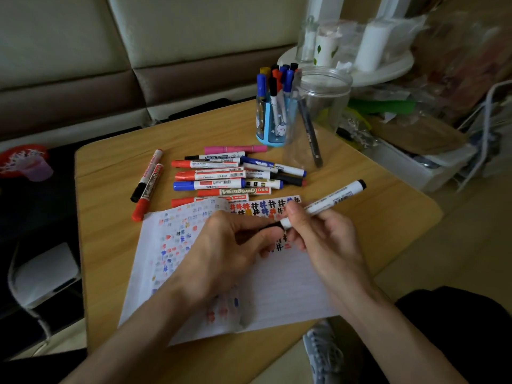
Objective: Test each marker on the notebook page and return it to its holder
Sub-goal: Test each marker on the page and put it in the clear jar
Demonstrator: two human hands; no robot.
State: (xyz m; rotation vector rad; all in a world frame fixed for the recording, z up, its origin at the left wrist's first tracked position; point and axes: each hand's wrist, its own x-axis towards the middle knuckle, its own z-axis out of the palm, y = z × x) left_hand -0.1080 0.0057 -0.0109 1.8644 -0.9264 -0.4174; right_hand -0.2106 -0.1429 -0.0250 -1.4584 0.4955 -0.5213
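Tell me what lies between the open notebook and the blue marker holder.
Head view: loose markers lie flat between the notebook and the blue holder, a pink marker nearest the holder.

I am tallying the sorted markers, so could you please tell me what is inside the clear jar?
One dark marker leans inside the clear jar. Nothing else shows through its wall, though the blurred base could hide something small.

Loose markers [221,177] (a thick heap) bar my way to the blue holder [267,131]; the clear jar [324,101] crowds it; bare worktop [388,214] to my right.
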